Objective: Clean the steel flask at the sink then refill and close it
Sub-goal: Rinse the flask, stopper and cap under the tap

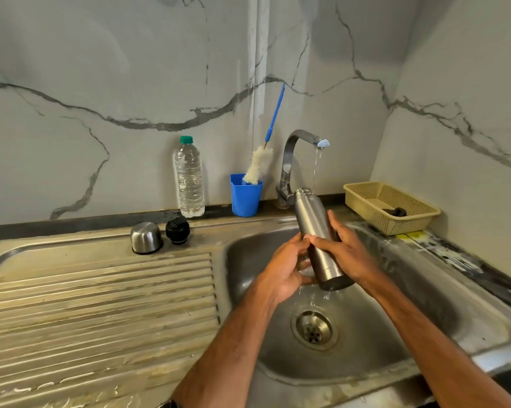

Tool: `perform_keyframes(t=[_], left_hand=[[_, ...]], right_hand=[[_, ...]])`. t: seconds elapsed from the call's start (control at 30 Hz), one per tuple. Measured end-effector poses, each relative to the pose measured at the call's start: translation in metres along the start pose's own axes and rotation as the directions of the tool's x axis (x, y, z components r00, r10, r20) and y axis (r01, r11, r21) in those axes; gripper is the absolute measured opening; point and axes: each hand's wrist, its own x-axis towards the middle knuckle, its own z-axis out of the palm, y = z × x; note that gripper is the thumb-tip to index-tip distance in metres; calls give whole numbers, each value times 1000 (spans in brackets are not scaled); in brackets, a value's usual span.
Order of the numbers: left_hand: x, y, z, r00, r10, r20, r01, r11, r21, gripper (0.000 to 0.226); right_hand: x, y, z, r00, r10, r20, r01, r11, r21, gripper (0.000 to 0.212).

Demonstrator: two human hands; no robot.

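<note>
Now in hand: the steel flask (317, 237) hangs over the sink basin (395, 304), tilted, with its open mouth up and just under the tap (295, 145)
Left hand: the left hand (286, 266) has its fingers curled round the flask's lower body from the left
Right hand: the right hand (345, 251) wraps the middle of the body from the right, thumb laid across the front
Water: a thin stream (316, 169) falls at the rim of the mouth and drops run off the base towards the drain (313, 329); whether any goes inside cannot be told
Done: the flask is uncapped; the steel cap (146, 238) and the black stopper (177, 230) stand side by side on the drainboard (101, 304), well apart from the hands
Stage: probably a rinse, early in the cleaning; the bottle brush (258, 166) stands in the blue cup (245, 198), not in use
Left: an inside scrub, a final rinse, the refill, then stopper and cap
Edges: the tap's upright stands just beside the flask's neck, so a lean to the left risks a knock
Open room: the basin below the hands gives space to tip and turn; the basket (366, 192) sits near the back right corner, the plastic bottle (189, 181) by the wall left of the cup
</note>
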Motion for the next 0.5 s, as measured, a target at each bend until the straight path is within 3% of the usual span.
perform_keyframes(t=[0.23, 0.33, 0.43, 0.5], left_hand=[[4, 0, -2, 999, 17, -32, -14, 997, 80, 33], [5, -1, -5, 996, 47, -74, -43, 998, 50, 31], [3, 1, -5, 996, 74, -57, -75, 997, -31, 40], [2, 2, -6, 995, 81, -53, -84, 995, -57, 46]], right_hand=[[3, 4, 13, 1000, -7, 15, 8, 999, -37, 78], [-16, -13, 20, 996, -67, 57, 78, 974, -214, 74], [-40, -25, 26, 971, -158, 178, 229, 821, -523, 76], [-44, -25, 29, 956, -172, 237, 287, 711, -642, 75]])
